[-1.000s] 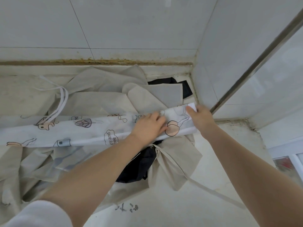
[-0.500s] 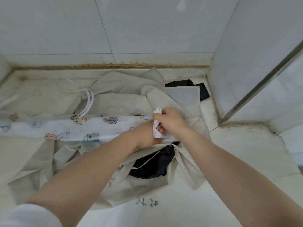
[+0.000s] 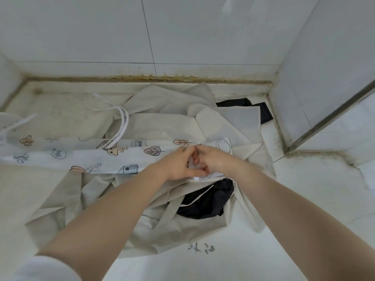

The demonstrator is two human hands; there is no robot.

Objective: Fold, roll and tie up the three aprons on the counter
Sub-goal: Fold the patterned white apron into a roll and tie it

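You've got two bare forearms in shot, no watch, rings or gloves on your left hand (image 3: 178, 165) or right hand (image 3: 211, 162). Only clothing visible: a white sleeve (image 3: 46, 268) on your left upper arm, ending above the elbow, plain fabric, no print. Right arm bare to the frame edge.

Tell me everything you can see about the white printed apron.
The white printed apron is thin white cloth with leaf and cartoon drawings, folded into a long band lying across the beige apron on the counter. White straps trail from its far edge. At its right end the left hand and right hand grip it.
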